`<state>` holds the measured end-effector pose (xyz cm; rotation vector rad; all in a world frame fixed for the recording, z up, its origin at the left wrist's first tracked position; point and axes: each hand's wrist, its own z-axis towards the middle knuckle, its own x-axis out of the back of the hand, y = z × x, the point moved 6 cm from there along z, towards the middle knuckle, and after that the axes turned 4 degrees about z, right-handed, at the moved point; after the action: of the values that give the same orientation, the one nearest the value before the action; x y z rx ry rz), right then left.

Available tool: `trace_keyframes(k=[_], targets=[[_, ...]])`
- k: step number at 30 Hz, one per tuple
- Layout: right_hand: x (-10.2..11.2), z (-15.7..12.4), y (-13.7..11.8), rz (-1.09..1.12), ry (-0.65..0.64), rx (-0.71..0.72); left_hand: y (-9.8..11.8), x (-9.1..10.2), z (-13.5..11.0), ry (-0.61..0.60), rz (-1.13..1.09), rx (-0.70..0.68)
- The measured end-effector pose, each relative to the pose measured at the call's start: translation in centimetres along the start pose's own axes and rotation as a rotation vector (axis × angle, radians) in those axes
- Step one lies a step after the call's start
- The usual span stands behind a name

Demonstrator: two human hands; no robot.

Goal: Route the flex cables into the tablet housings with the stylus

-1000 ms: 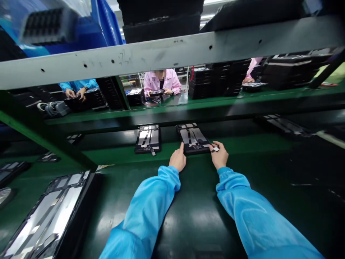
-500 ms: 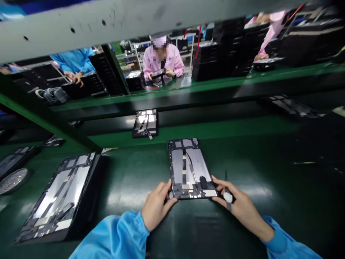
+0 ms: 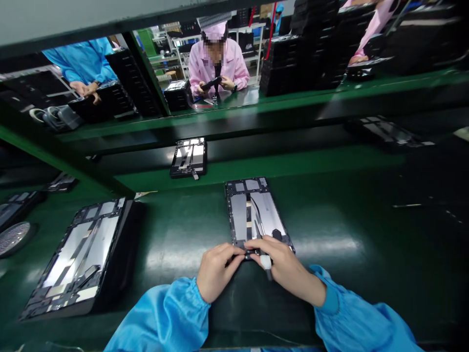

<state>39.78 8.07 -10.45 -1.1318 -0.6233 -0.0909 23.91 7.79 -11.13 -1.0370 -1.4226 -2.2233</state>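
An open tablet chassis [image 3: 252,215] with grey plates and a dark frame lies flat on the green bench in front of me. My left hand [image 3: 218,270] pinches its near edge with curled fingers. My right hand [image 3: 284,266] rests on the near right corner, fingers curled over the frame. A small white-tipped tool [image 3: 266,264] sticks out from under my right hand's fingers. Both arms wear blue sleeves.
A second chassis [image 3: 189,157] lies on the belt farther back. A larger stack of chassis [image 3: 75,256] sits at my left. A round metal disc [image 3: 12,238] is at the far left. People in pink and blue work beyond the green shelf [image 3: 256,115].
I pulled the chassis from the belt toward me onto the bench. Both hands closed in together over its near edge. The view tilted downward.
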Motion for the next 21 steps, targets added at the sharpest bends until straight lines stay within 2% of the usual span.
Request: trace_keyframes(k=[5,10,17,21], targets=[[-0.4,0.6,0.0,0.085,0.048,-0.006,-0.3,0.0,0.0,-0.002,-0.087,0.079],[-0.4,0.3,-0.1,0.089,0.093,0.015,-0.4,0.2,0.0,-0.031,-0.081,0.131],[-0.3,0.6,-0.3,0.091,0.000,-0.014,-0.3,-0.1,-0.2,-0.042,-0.002,0.052],[-0.4,0.6,-0.3,0.068,0.038,-0.037,0.8,0.1,-0.5,0.010,0.199,-0.067]])
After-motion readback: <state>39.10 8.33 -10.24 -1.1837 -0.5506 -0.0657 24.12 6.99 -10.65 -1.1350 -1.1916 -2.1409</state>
